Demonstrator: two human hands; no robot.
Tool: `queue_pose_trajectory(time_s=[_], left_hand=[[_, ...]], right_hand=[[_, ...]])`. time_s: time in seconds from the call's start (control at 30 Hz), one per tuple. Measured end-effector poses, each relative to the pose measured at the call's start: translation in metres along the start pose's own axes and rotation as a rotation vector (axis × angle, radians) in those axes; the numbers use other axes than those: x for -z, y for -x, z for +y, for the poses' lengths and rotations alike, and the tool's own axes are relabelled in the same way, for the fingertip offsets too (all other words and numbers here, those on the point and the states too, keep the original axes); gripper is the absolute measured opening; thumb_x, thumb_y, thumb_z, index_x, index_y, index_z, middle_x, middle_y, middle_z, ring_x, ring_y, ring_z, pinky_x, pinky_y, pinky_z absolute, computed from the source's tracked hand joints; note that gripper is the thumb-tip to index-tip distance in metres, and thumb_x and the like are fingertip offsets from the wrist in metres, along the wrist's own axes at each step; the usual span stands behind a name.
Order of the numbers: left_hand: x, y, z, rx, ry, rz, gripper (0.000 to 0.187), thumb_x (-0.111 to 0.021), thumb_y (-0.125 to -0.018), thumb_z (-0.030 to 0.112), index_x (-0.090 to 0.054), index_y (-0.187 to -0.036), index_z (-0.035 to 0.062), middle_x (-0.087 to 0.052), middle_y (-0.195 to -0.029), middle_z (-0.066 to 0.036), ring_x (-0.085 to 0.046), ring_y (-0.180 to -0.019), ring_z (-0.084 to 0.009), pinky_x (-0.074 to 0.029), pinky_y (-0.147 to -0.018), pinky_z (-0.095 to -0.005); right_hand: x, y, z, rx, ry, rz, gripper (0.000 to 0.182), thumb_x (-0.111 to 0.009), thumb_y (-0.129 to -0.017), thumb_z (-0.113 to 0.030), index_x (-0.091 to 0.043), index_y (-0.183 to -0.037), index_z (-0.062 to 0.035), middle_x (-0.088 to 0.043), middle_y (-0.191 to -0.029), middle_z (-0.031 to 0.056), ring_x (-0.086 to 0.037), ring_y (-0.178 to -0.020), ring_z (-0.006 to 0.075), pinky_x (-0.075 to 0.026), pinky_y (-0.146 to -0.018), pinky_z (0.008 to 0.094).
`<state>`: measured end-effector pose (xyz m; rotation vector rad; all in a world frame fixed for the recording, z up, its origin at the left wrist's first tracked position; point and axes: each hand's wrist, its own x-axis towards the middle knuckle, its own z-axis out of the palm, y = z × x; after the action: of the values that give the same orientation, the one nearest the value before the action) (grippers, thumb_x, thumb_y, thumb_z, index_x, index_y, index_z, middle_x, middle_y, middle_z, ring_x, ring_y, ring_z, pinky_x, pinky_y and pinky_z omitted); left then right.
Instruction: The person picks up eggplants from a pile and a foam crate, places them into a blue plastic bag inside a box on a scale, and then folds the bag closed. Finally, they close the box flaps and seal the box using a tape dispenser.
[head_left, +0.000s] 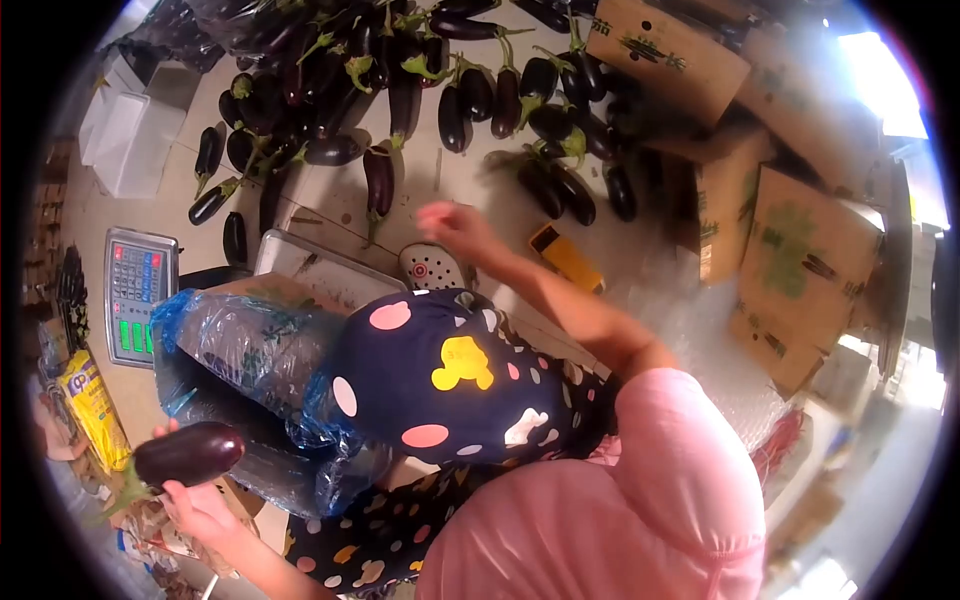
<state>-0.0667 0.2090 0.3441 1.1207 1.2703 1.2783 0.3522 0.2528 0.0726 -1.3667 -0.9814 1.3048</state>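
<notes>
In my left hand [195, 505], at the lower left, lies a dark purple eggplant [190, 453], its green stem pointing down and left. Just right of it is a box lined with a blue plastic bag [250, 350], its mouth open. My right hand [455, 228] is above the floor near a white clog [432, 268]; its fingers are curled and slightly blurred, and whatever they may hold cannot be made out. Past that hand, many eggplants [477, 95] are spread on the floor, the nearest a long one [379, 182] to its left.
A scale display [140, 290] stands left of the lined box, near a yellow packet [92, 408]. A white foam box [138, 145] is at the upper left. Cardboard boxes [800, 260] fill the right side. A yellow object [567, 257] lies right of my right hand.
</notes>
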Motion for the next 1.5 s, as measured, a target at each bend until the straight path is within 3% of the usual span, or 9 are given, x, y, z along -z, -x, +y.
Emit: queue_pose_trajectory(time_s=[0.2,0.33,0.4,0.57,0.6,0.73,1.13,1.47,1.5], left_hand=[[0.019,0.023,-0.041,0.355,0.103,0.056,0.052,-0.053,-0.09,0.024,-0.035,-0.132,-0.0005,-0.043,-0.132,-0.015,-0.043,-0.122,-0.0285,-0.038,-0.099,-0.0476],[0.037,0.011,-0.072,0.696,0.033,0.052,0.041,-0.06,-0.087,0.019,-0.045,-0.122,0.0055,-0.054,-0.114,-0.007,-0.054,-0.103,-0.0204,-0.045,-0.085,-0.0385],[0.006,0.003,-0.081,0.652,-0.233,0.249,0.044,-0.065,-0.082,0.011,-0.045,-0.121,0.01,-0.054,-0.101,0.0,-0.054,-0.091,-0.0143,-0.043,-0.08,-0.0318],[-0.005,-0.006,-0.136,0.628,-0.15,0.041,0.062,-0.048,-0.071,-0.012,-0.037,-0.128,0.0089,-0.054,-0.109,-0.008,-0.054,-0.1,-0.0227,-0.044,-0.086,-0.0301],[-0.003,-0.003,-0.145,0.699,-0.2,0.047,0.056,-0.048,-0.081,0.001,-0.033,-0.135,0.0103,-0.048,-0.126,-0.01,-0.046,-0.117,-0.0257,-0.037,-0.098,-0.0345],[-0.011,-0.006,-0.173,0.748,-0.424,-0.062,0.054,-0.045,-0.084,0.008,-0.032,-0.136,0.0116,-0.044,-0.129,-0.009,-0.042,-0.12,-0.0249,-0.033,-0.101,-0.0352],[-0.048,-0.032,-0.163,0.082,-1.83,-0.912,0.05,-0.035,-0.092,0.027,-0.029,-0.139,0.0154,-0.032,-0.141,-0.005,-0.031,-0.13,-0.0223,-0.022,-0.109,-0.0375],[-0.039,-0.002,-0.2,-0.531,-2.19,-1.032,0.049,-0.032,-0.095,0.032,-0.026,-0.141,0.0156,-0.027,-0.145,-0.005,-0.028,-0.132,-0.0202,-0.02,-0.112,-0.0343],[-0.052,-0.017,-0.166,-0.386,-1.913,-1.068,0.046,-0.035,-0.094,0.032,-0.036,-0.136,0.0141,-0.035,-0.141,-0.006,-0.032,-0.13,-0.0182,-0.026,-0.109,-0.0359]], right_hand=[[0.081,0.057,0.051,-0.153,0.119,0.222,0.029,-0.048,-0.08,-0.005,-0.06,-0.105,0.0,-0.066,-0.094,0.0102,-0.063,-0.083,0.0162,-0.048,-0.077,0.0275],[0.084,0.048,0.046,-0.231,0.025,0.187,0.029,-0.048,-0.081,-0.005,-0.06,-0.106,0.001,-0.066,-0.095,0.0108,-0.062,-0.082,0.0156,-0.048,-0.074,0.027],[0.077,0.04,0.033,-0.255,-0.005,0.167,0.028,-0.049,-0.081,-0.005,-0.059,-0.106,0.0006,-0.065,-0.095,0.0104,-0.061,-0.081,0.0153,-0.047,-0.072,0.0261],[0.048,0.016,0.033,-0.235,-0.04,0.043,0.026,-0.049,-0.082,-0.005,-0.059,-0.106,-0.0008,-0.065,-0.092,0.0068,-0.06,-0.079,0.0118,-0.047,-0.069,0.0242],[0.042,0.011,0.037,-0.236,-0.037,0.024,0.026,-0.049,-0.082,-0.005,-0.059,-0.106,-0.001,-0.064,-0.091,0.006,-0.06,-0.079,0.0113,-0.047,-0.069,0.0239],[0.021,-0.001,0.051,-0.194,-0.141,-0.01,0.025,-0.047,-0.082,-0.002,-0.059,-0.104,-0.0007,-0.063,-0.088,0.0047,-0.059,-0.077,0.0104,-0.047,-0.07,0.0236],[-0.011,-0.074,0.018,-0.213,-0.14,-0.092,0.025,-0.044,-0.084,-0.001,-0.057,-0.105,-0.0009,-0.061,-0.095,0.0073,-0.058,-0.079,0.0134,-0.047,-0.068,0.0245],[-0.079,-0.184,0.002,-0.156,-0.214,0.004,0.036,-0.053,-0.076,-0.001,-0.053,-0.112,0.0,-0.056,-0.106,0.0106,-0.055,-0.085,0.0166,-0.048,-0.073,0.0286],[-0.084,-0.194,0.0,-0.184,-0.21,0.019,0.036,-0.053,-0.077,-0.001,-0.052,-0.114,-0.0008,-0.054,-0.109,0.0114,-0.055,-0.09,0.0173,-0.048,-0.076,0.0293]])
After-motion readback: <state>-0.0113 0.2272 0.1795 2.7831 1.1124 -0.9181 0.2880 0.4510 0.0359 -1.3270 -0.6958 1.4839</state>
